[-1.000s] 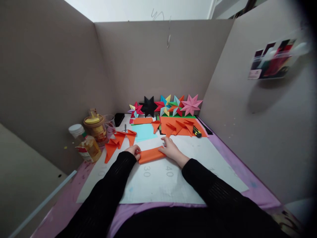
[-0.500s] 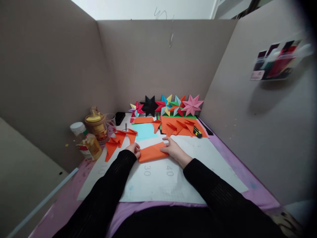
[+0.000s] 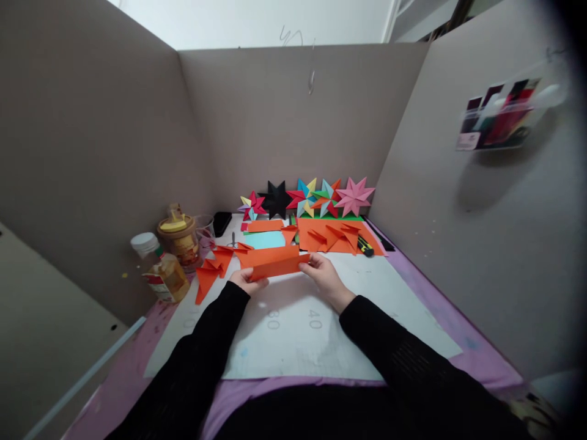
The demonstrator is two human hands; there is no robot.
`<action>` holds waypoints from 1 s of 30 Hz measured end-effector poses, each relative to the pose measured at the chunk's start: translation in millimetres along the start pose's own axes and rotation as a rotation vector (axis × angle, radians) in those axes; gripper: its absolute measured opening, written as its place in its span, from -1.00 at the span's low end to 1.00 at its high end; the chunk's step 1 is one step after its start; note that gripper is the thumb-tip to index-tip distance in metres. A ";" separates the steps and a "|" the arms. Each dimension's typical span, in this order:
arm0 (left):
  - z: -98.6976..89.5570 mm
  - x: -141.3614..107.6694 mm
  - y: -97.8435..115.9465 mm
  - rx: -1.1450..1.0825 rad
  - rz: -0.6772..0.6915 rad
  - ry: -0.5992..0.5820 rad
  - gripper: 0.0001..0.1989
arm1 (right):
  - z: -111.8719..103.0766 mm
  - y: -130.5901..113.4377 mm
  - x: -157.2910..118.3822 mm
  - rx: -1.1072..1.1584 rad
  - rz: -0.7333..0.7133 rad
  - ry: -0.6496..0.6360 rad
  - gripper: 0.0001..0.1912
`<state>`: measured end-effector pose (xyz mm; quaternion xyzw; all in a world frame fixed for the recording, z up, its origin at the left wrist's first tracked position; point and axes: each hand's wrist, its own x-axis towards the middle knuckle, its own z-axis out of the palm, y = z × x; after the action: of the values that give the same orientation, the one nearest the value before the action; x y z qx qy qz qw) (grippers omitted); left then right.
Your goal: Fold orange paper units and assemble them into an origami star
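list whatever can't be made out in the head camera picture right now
Left hand, head view: some fingers hidden behind the folded orange paper.
Pale blue paper, head view: near part hidden by that same orange paper.
Bottle label, head view: print too small to read.
Wall holder, head view: contents too blurred to identify.
Left sleeve, head view: cut off by the bottom edge.

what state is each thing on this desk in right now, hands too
left hand, gripping one end of the orange sheet
right hand, gripping the other end
orange sheet, creased lengthwise
orange pieces at left, folded into points
blue paper, flat, partly hidden
bottle, upright, white lid on
cutter, lying down, blade unclear
black star, folded, upright
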<state>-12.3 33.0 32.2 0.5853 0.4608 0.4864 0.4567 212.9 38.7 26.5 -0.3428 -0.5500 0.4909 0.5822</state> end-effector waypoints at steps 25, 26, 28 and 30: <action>1.9 2.6 -3.4 0.028 0.012 0.364 -0.69 | 7.1 -6.6 -8.1 -0.067 -0.058 0.189 -0.71; 1.5 2.6 -3.5 0.033 0.015 0.364 -0.69 | 7.7 -7.2 -8.4 -0.062 -0.051 0.186 -0.71; 0.8 2.8 -3.8 0.050 0.028 0.369 -0.69 | 8.4 -7.2 -8.4 -0.050 -0.042 0.185 -0.71; 0.8 2.5 -3.4 0.055 0.050 0.367 -0.70 | 8.2 -5.5 -7.6 -0.031 -0.041 0.185 -0.72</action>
<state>-11.6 35.9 29.1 0.5101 0.5351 0.5833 0.3364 206.6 28.8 30.6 -0.3843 -0.5083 0.4366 0.6350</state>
